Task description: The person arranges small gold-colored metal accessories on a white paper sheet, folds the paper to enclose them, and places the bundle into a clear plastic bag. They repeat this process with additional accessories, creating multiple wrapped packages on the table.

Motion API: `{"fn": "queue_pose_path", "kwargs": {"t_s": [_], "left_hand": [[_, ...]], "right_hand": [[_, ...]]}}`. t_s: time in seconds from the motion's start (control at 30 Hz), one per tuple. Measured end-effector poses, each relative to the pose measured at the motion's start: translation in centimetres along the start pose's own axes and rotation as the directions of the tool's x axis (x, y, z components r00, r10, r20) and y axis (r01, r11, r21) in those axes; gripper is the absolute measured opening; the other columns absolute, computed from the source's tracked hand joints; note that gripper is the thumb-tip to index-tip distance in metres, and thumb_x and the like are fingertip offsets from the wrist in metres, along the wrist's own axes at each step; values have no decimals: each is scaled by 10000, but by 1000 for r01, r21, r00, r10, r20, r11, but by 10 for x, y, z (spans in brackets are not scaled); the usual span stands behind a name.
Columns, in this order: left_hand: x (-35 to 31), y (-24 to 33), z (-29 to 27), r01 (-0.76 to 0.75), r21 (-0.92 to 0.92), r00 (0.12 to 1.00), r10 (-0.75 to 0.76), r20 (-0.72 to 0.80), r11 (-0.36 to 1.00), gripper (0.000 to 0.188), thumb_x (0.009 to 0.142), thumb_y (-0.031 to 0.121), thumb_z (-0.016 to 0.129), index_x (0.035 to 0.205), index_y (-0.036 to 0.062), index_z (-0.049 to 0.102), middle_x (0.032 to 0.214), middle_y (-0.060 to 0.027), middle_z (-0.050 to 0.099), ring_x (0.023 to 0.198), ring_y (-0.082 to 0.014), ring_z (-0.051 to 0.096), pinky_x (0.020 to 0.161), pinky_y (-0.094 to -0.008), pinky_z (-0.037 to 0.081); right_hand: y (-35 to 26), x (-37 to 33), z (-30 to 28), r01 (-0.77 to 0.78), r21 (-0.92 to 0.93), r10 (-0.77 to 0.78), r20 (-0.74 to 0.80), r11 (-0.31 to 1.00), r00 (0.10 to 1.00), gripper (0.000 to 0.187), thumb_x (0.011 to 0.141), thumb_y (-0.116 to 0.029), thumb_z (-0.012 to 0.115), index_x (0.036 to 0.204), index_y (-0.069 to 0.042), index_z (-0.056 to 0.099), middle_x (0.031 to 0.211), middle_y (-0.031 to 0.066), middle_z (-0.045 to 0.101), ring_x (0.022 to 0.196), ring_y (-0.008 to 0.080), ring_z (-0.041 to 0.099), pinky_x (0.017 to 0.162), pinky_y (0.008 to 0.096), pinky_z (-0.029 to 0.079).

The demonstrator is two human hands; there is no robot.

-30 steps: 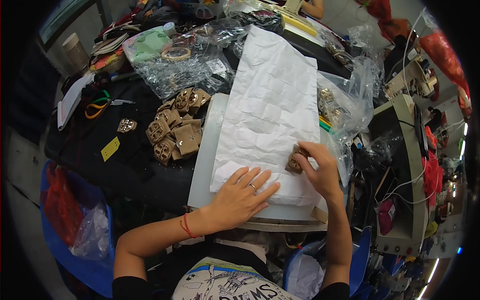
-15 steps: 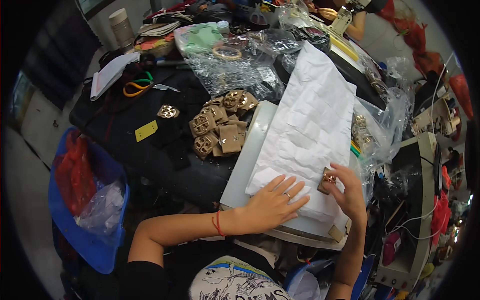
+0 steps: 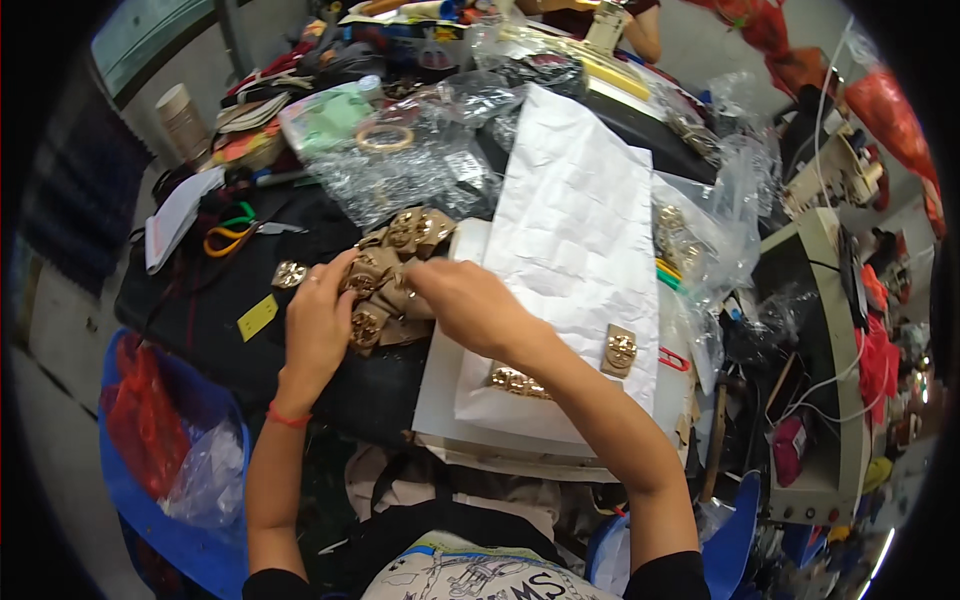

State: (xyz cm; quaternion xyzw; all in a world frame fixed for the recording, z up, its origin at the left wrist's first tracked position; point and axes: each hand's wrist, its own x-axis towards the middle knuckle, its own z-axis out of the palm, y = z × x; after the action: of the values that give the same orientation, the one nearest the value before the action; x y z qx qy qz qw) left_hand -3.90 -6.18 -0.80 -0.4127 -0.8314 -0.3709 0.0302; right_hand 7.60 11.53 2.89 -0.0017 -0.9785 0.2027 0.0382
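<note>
Both my hands are at a pile of tan fabric tabs [image 3: 405, 335] with gold metal emblems, left of the white paper. My left hand [image 3: 318, 315] closes on a tab at the pile's left side, thumb and fingers against it. My right hand [image 3: 465, 300] reaches across the paper, its fingers closed at the pile's right side. What its fingertips hold is partly hidden. On the white paper [image 3: 570, 230] lies one tan tab [image 3: 619, 350] with its emblem up. Several gold emblems [image 3: 518, 382] sit near the paper's lower edge, partly behind my right forearm.
A loose gold emblem [image 3: 291, 274], a yellow card [image 3: 257, 317] and orange-and-green-handled scissors [image 3: 232, 235] lie on the black tabletop. Clear plastic bags [image 3: 400, 175] cover the far side. A blue bin [image 3: 170, 505] stands at the lower left. A red clip [image 3: 674, 358] lies right of the paper.
Both hands have moved left from the paper to the tan pile. The tab my right hand was holding now rests on the paper. My view has shifted too.
</note>
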Motion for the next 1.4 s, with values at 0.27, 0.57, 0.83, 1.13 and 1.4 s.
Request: {"fn": "queue_pose_path", "kwargs": {"t_s": [0.27,0.57,0.83,1.13,1.4], "left_hand": [[23,97,67,237,-619,859,136,493,749,435,834,100,696,1233,-8,560,910,-92,662,817,-129,646,739,-257,523],[10,69,54,-278,-99,930,293,223,955,334,836,78,636,1167,45,608,1207,-142,573,1113,-314,536,951,-402,428],[8,8,50,-519,163,850,487,200,839,277,849,13,568,1119,46,618,1135,-124,630,1143,-285,557,926,-415,425],[32,94,97,-102,-410,916,246,316,906,194,910,107,584,1056,-5,643,940,-152,672,832,-276,664,744,-337,507],[-30,59,21,-586,-223,747,626,224,779,508,712,-19,606,1212,73,602,1176,-139,590,1055,-341,571,911,-426,461]], "right_hand": [[103,-146,-70,-490,504,409,270,712,872,296,906,-160,637,1175,-41,606,935,87,698,867,119,632,754,293,499],[92,-164,-44,-382,247,430,-185,891,884,280,817,-153,703,1072,-46,661,1187,131,577,1119,296,516,933,373,421],[64,-128,-23,-106,91,111,-53,990,992,409,771,-138,723,1159,-65,614,1252,116,564,1173,322,497,1011,407,392],[54,-136,-45,-179,91,195,-208,980,958,569,766,-120,740,1296,-76,535,1313,162,532,1246,338,462,1031,403,390],[-35,-279,-51,-239,-63,210,-305,969,929,719,663,-403,840,1238,-90,542,1288,186,496,1209,390,448,1002,537,362]]}}
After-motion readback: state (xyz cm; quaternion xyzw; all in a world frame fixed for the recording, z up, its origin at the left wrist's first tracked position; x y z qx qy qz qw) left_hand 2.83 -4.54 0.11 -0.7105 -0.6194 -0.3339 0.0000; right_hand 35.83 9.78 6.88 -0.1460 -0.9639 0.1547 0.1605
